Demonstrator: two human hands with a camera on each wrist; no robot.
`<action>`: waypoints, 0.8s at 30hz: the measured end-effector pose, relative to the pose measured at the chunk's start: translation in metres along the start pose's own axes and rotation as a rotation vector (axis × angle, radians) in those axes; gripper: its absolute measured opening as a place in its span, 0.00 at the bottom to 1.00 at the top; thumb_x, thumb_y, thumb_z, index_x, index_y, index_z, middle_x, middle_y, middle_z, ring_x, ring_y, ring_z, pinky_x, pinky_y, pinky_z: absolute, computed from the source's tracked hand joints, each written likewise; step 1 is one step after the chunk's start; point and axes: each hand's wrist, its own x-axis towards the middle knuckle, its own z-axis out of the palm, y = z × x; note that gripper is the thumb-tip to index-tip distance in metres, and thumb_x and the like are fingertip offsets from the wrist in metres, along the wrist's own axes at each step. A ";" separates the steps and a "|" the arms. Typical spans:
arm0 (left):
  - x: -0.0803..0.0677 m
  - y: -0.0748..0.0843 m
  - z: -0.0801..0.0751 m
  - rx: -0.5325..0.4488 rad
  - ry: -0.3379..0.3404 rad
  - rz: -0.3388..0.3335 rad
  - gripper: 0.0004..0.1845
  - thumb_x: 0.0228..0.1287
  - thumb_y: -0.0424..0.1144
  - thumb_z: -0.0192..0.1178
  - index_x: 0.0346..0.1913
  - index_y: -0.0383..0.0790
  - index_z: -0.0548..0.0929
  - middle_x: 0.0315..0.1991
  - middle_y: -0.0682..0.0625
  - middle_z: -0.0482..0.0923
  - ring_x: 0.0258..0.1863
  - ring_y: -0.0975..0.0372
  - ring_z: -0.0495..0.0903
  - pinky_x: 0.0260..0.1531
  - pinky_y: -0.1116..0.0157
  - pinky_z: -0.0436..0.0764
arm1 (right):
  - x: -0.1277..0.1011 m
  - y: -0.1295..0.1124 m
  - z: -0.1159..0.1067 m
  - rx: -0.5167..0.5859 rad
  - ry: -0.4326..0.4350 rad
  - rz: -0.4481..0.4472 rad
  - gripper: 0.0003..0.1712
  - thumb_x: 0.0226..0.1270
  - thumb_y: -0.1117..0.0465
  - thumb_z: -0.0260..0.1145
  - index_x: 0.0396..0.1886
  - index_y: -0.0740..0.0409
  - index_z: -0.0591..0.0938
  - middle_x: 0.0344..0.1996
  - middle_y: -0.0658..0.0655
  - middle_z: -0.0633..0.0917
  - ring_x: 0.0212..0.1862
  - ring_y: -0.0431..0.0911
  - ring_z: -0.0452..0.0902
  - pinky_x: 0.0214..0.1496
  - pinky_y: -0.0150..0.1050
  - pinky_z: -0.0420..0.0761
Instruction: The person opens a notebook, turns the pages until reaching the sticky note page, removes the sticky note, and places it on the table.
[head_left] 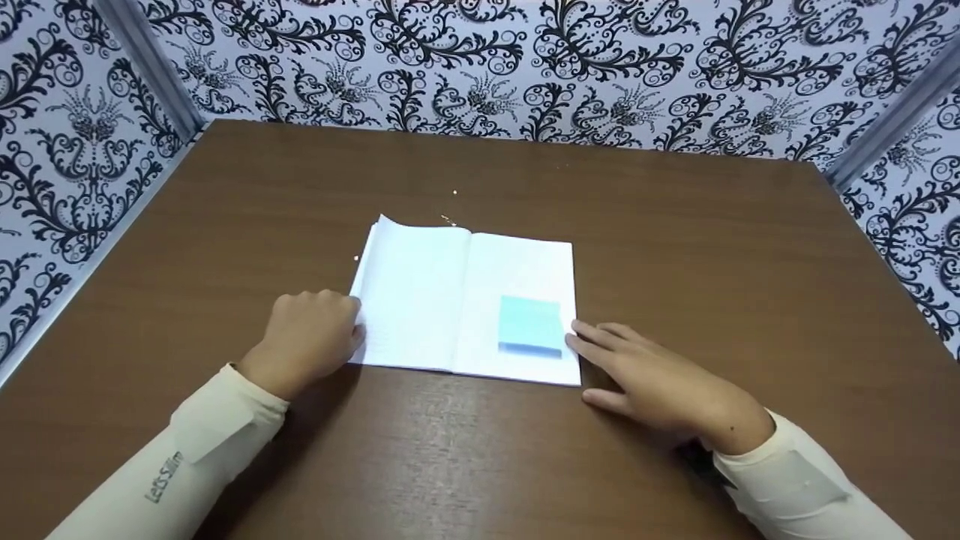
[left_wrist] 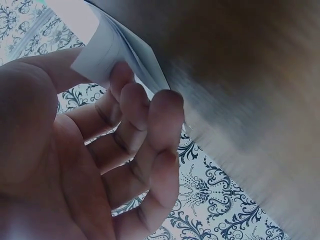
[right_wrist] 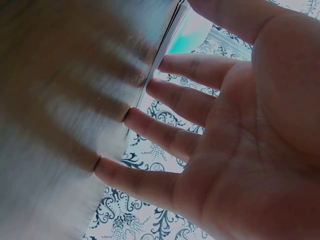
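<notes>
An open white notebook (head_left: 442,300) lies flat in the middle of a brown table (head_left: 675,225). A light blue sticky-note pad (head_left: 530,324) sits on its right page, near the lower right corner. My left hand (head_left: 315,334) is at the notebook's left edge; in the left wrist view its thumb and curled fingers (left_wrist: 125,100) pinch the lifted page edge (left_wrist: 100,55). My right hand (head_left: 637,375) lies with straight fingers on the table, fingertips against the notebook's right edge beside the pad. In the right wrist view the fingers (right_wrist: 170,135) are spread, with the blue pad (right_wrist: 192,37) just beyond.
Black-and-white patterned walls (head_left: 525,67) enclose the table on the back, left and right. A few small pale specks (head_left: 454,193) lie on the wood behind the notebook. Both arms wear cream sleeves (head_left: 180,465).
</notes>
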 end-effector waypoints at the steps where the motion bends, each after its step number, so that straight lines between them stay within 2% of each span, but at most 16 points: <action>1: 0.000 0.000 -0.001 0.006 -0.004 -0.005 0.15 0.58 0.40 0.65 0.19 0.36 0.77 0.14 0.43 0.74 0.13 0.56 0.68 0.12 0.53 0.68 | 0.000 0.000 0.000 -0.001 0.002 -0.002 0.38 0.73 0.49 0.63 0.77 0.57 0.63 0.77 0.61 0.61 0.75 0.62 0.59 0.71 0.61 0.66; 4: -0.001 -0.001 -0.003 0.047 -0.002 -0.017 0.19 0.57 0.44 0.68 0.17 0.37 0.75 0.13 0.45 0.71 0.13 0.57 0.65 0.12 0.55 0.67 | 0.000 0.000 0.000 -0.004 0.013 -0.012 0.38 0.72 0.50 0.63 0.76 0.57 0.64 0.77 0.61 0.62 0.75 0.62 0.60 0.70 0.60 0.66; 6: -0.001 -0.001 -0.005 0.089 0.024 -0.016 0.23 0.55 0.48 0.70 0.15 0.38 0.73 0.11 0.47 0.69 0.13 0.59 0.63 0.11 0.57 0.67 | 0.000 0.000 0.000 -0.008 0.015 -0.014 0.38 0.72 0.50 0.63 0.76 0.57 0.64 0.77 0.61 0.62 0.75 0.62 0.60 0.70 0.60 0.67; 9: 0.000 -0.002 -0.007 0.136 0.095 -0.010 0.24 0.52 0.51 0.72 0.15 0.37 0.73 0.10 0.48 0.68 0.12 0.59 0.64 0.10 0.58 0.67 | 0.000 0.000 0.000 -0.007 0.016 -0.015 0.38 0.72 0.50 0.64 0.76 0.57 0.64 0.77 0.61 0.62 0.75 0.62 0.60 0.70 0.61 0.67; 11: 0.000 -0.001 -0.007 0.149 0.154 -0.006 0.23 0.51 0.51 0.72 0.18 0.36 0.76 0.11 0.46 0.70 0.10 0.56 0.68 0.10 0.57 0.68 | 0.000 0.000 -0.001 -0.008 0.014 -0.015 0.38 0.72 0.50 0.64 0.76 0.57 0.64 0.77 0.61 0.62 0.75 0.62 0.60 0.70 0.61 0.67; 15: 0.005 0.004 -0.008 0.147 0.264 0.015 0.20 0.53 0.49 0.72 0.23 0.35 0.78 0.16 0.43 0.75 0.10 0.52 0.73 0.10 0.55 0.70 | 0.001 0.000 0.000 -0.009 0.015 -0.016 0.38 0.72 0.50 0.64 0.76 0.58 0.64 0.77 0.62 0.62 0.74 0.62 0.60 0.70 0.60 0.67; 19: 0.013 0.013 -0.007 0.122 0.341 0.050 0.18 0.55 0.47 0.70 0.24 0.35 0.78 0.20 0.41 0.78 0.14 0.50 0.77 0.12 0.54 0.71 | 0.001 0.000 0.000 -0.007 0.017 -0.013 0.38 0.72 0.50 0.64 0.76 0.57 0.65 0.77 0.62 0.62 0.74 0.62 0.60 0.70 0.60 0.66; 24: 0.024 0.028 -0.006 0.116 0.365 0.076 0.17 0.56 0.48 0.69 0.26 0.36 0.81 0.23 0.41 0.80 0.22 0.47 0.81 0.20 0.52 0.75 | 0.000 0.000 0.000 -0.011 0.019 -0.010 0.38 0.72 0.49 0.64 0.76 0.57 0.65 0.77 0.61 0.63 0.74 0.62 0.60 0.70 0.60 0.66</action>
